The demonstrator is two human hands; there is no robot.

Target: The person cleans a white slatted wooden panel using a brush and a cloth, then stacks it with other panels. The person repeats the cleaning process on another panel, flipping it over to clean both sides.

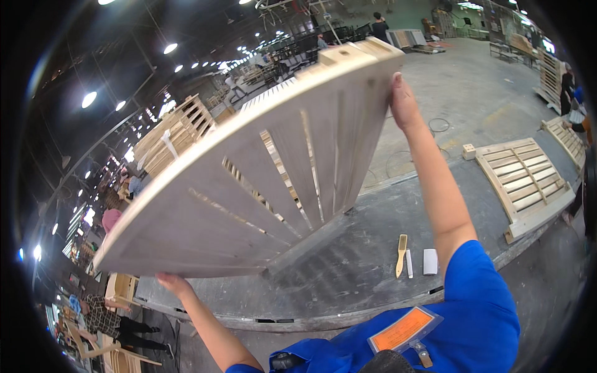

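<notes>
Here, a slatted wooden panel (252,161) tilts over the dark workbench (367,273), gripped between the right hand (405,107) at its right edge and the left hand (175,285) at its lower left, fingers partly hidden. Nearby lies a brush (401,256); the orange badge's (404,329) print is illegible.

Looks like woodworking workshop in large factory hall: lit by round white hanging lamps (89,99), floored in grey concrete (463,81), stocked with tall stack of pale slatted wooden frames (186,124), fitted with long dark-grey worktable (373,217) beneath large grey-faced slatted wooden panel (174,242).
</notes>
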